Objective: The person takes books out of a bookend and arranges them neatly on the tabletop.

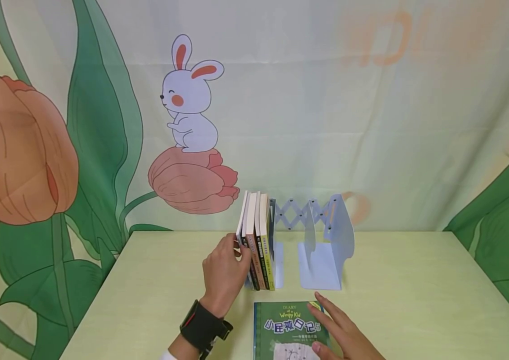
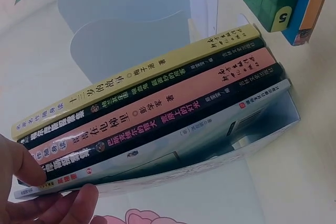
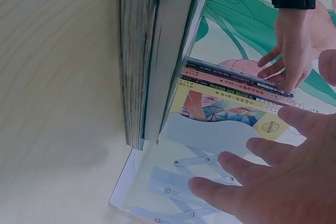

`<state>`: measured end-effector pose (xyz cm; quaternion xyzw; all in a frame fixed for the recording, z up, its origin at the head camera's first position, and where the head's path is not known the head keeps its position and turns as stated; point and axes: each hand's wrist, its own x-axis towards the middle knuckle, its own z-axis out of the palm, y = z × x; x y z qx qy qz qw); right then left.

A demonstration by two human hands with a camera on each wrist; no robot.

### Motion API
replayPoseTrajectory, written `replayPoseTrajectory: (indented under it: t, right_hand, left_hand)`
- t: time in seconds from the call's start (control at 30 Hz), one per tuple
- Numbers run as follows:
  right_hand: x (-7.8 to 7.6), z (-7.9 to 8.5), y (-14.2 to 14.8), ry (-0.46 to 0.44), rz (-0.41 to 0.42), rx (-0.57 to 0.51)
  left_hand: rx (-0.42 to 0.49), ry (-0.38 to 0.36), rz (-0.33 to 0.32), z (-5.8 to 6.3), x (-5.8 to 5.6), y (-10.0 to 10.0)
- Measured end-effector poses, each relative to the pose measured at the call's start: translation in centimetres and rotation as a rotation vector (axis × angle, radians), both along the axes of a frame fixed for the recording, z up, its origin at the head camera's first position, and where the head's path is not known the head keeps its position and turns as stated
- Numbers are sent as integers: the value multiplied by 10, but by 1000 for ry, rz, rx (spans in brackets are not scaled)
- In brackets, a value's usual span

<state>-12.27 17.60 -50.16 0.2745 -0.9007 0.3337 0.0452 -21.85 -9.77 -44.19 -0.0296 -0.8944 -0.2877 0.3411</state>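
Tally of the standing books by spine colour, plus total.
Yellow-spined book: 1
Black-spined books: 2
Pink-spined book: 1
Pale-spined book: 1
Total: 5

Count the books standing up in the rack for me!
5. From left to right in the head view, the rack holds a pale book, a black book, a pink book, a second black book and a yellow book.
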Motion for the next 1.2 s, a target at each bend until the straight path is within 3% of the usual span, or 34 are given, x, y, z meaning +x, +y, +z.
replayPoseTrajectory:
  t: [0.57, 1.2]
  right_hand:
    - [1, 3, 0, -40, -9, -11]
    - [0, 9, 2, -164, -8, -22]
  left_hand:
    - [-6, -5, -7, 2, -8, -2]
    - [-150, -65, 1, 8, -15, -2]
